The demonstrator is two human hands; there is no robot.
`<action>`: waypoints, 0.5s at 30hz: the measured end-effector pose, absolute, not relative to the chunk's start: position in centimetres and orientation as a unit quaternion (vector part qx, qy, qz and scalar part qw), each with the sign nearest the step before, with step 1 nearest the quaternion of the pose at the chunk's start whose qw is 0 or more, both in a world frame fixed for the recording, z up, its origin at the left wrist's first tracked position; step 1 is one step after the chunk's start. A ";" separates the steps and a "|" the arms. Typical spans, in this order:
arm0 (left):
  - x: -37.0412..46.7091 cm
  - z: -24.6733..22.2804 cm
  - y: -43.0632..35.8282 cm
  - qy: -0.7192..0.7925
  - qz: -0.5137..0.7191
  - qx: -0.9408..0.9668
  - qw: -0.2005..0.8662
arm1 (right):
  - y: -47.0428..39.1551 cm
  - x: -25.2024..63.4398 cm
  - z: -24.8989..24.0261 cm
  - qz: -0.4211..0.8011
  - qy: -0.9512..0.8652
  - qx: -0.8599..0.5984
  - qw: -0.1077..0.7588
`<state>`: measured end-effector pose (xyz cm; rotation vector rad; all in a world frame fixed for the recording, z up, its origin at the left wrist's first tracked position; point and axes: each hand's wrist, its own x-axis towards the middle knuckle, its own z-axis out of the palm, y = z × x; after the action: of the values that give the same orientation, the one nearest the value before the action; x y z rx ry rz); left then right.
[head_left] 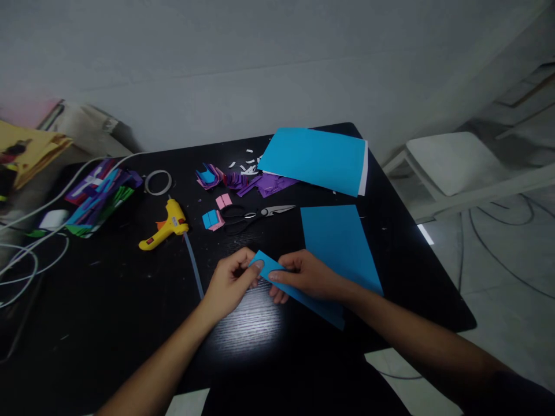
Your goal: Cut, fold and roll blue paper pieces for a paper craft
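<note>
A narrow folded strip of blue paper is held above the black table, slanting down to the right. My left hand pinches its upper left end between thumb and fingers. Just to the right, my right hand grips the same strip, thumb on top and fingers beneath. A blue sheet lies flat beyond my right hand. Black-handled scissors rest above both hands, blades pointing right. Small folded pink and blue paper pieces sit left of the scissors.
On the black table are a yellow glue gun, a tape ring, purple paper pieces, stacked blue sheets and a bundle of coloured strips. White cables run along the left. A white chair stands right.
</note>
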<state>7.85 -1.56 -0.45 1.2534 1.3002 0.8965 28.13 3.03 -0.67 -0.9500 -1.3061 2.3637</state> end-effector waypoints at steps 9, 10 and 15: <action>7.4 0.2 -1.3 0.569 0.437 0.506 0.478 | 3.2 28.2 0.1 0.826 -0.434 -0.335 0.130; 7.4 0.2 -1.3 0.567 0.440 0.503 0.482 | 3.2 28.2 0.1 0.827 -0.432 -0.335 0.130; 7.9 -0.6 -1.5 0.546 0.432 0.481 0.533 | 3.1 28.1 -0.3 0.825 -0.434 -0.332 0.143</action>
<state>7.89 -1.53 -0.56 1.1476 1.3019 1.0305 28.13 3.10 -0.31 -0.9567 -1.2516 2.3806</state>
